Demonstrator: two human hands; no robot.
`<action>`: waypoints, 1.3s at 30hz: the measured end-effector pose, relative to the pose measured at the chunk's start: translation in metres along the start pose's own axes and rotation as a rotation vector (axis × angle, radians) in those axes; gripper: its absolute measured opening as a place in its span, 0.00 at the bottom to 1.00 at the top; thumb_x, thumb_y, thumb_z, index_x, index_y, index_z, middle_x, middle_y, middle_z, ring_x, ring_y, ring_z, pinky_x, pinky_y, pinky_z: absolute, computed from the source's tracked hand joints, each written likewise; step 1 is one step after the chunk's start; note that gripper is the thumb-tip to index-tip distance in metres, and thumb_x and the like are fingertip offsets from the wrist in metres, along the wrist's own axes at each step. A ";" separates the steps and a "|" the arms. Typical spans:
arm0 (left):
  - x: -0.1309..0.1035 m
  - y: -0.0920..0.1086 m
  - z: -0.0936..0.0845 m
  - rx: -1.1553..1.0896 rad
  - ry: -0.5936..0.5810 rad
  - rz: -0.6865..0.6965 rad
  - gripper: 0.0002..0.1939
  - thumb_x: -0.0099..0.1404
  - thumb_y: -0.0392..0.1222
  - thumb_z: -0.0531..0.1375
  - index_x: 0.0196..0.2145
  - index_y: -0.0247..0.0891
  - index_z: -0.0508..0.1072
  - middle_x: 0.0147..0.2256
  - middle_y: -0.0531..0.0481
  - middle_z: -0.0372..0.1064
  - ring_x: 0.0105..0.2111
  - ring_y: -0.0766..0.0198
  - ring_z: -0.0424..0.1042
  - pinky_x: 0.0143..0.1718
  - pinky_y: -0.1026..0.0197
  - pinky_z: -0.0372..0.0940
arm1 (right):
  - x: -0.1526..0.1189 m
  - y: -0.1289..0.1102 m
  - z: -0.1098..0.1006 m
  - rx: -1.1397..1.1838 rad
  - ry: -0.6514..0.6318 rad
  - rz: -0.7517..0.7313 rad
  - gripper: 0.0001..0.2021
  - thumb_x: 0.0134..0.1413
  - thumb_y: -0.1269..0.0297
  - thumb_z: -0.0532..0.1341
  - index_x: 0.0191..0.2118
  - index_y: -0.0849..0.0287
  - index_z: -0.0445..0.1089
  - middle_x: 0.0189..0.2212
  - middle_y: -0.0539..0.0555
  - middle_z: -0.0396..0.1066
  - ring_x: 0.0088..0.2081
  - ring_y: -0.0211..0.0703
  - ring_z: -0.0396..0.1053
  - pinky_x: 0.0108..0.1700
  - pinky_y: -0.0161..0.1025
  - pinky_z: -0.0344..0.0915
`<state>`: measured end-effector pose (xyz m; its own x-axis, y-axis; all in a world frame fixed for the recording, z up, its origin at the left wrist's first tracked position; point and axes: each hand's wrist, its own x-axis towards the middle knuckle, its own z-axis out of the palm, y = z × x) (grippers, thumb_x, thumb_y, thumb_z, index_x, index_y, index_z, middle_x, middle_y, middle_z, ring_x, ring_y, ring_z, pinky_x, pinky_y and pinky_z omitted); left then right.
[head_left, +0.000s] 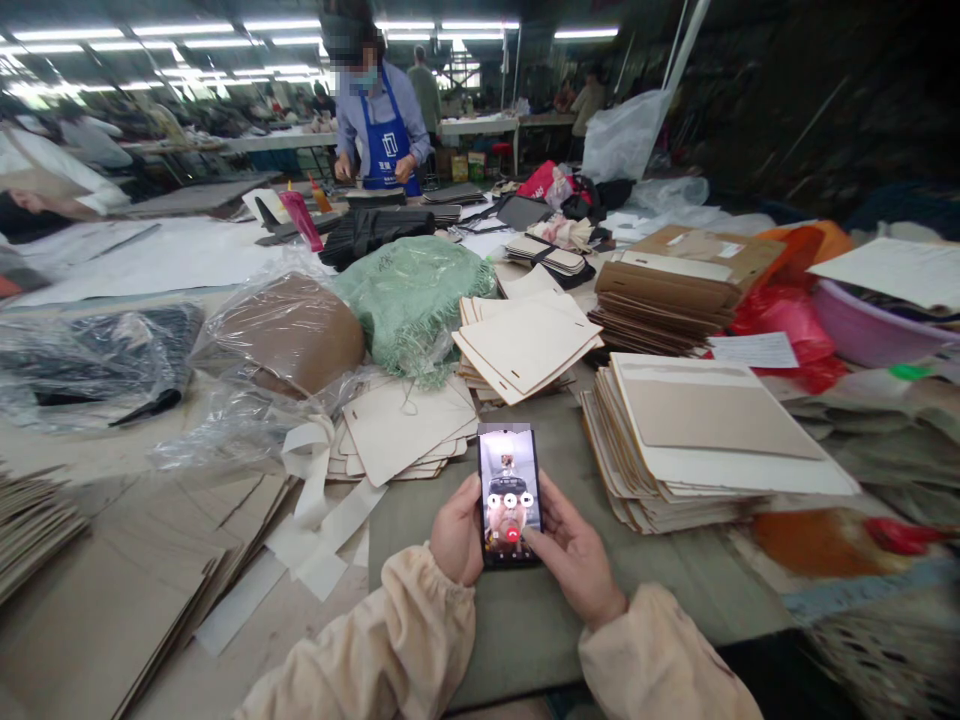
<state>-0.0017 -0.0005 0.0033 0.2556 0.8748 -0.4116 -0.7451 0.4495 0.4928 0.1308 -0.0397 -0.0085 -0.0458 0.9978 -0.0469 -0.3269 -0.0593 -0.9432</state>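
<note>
A phone point(510, 495) sits between the two hands in portrait position, its long axis running almost straight away from the body, its top end pointing outward past the fingertips and its bottom end toward the wearer; the lit screen faces back at the wearer and shows a call display with a red button near the lower end. The left hand point(459, 532) is closed around the phone's left edge, its palm side against the lower half. The right hand point(577, 550) is curled at the right edge, with its thumb point(546, 550) bent over the lower right part of the glass, beside the red button; whether the thumb presses the screen cannot be told. The fingers behind the phone are hidden. Thus the phone's upper end stands clear beyond the grip while its lower part lies within it. Beneath the grip spreads a grey-green sheet point(517, 650). Just beyond and left of the grip are cream panels point(409, 425); to its right stands a thick panel stack point(697, 430), and left of it lie pale strips point(315, 555).
</note>
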 end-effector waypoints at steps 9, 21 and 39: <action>0.001 -0.001 -0.002 0.016 -0.017 -0.008 0.12 0.63 0.42 0.57 0.40 0.32 0.73 0.39 0.42 0.74 0.40 0.55 0.72 0.49 0.51 0.62 | 0.000 0.002 -0.003 0.008 -0.026 -0.024 0.31 0.54 0.65 0.64 0.62 0.49 0.55 0.59 0.55 0.59 0.58 0.50 0.60 0.58 0.48 0.61; 0.001 -0.001 -0.002 0.023 -0.020 -0.003 0.12 0.63 0.43 0.58 0.40 0.32 0.74 0.39 0.42 0.74 0.39 0.56 0.72 0.46 0.54 0.64 | -0.001 -0.003 0.001 -0.006 -0.005 -0.015 0.33 0.51 0.64 0.66 0.62 0.49 0.56 0.57 0.57 0.62 0.56 0.51 0.63 0.56 0.48 0.64; 0.002 -0.001 -0.002 0.041 -0.020 0.013 0.11 0.62 0.42 0.58 0.37 0.32 0.74 0.36 0.44 0.74 0.37 0.58 0.72 0.43 0.56 0.65 | -0.002 0.001 -0.004 -0.024 -0.026 -0.001 0.32 0.54 0.65 0.65 0.63 0.50 0.53 0.58 0.58 0.61 0.56 0.50 0.63 0.57 0.49 0.62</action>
<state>-0.0020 -0.0001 0.0002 0.2585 0.8840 -0.3894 -0.7228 0.4444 0.5291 0.1344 -0.0414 -0.0107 -0.0704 0.9968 -0.0374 -0.3041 -0.0572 -0.9509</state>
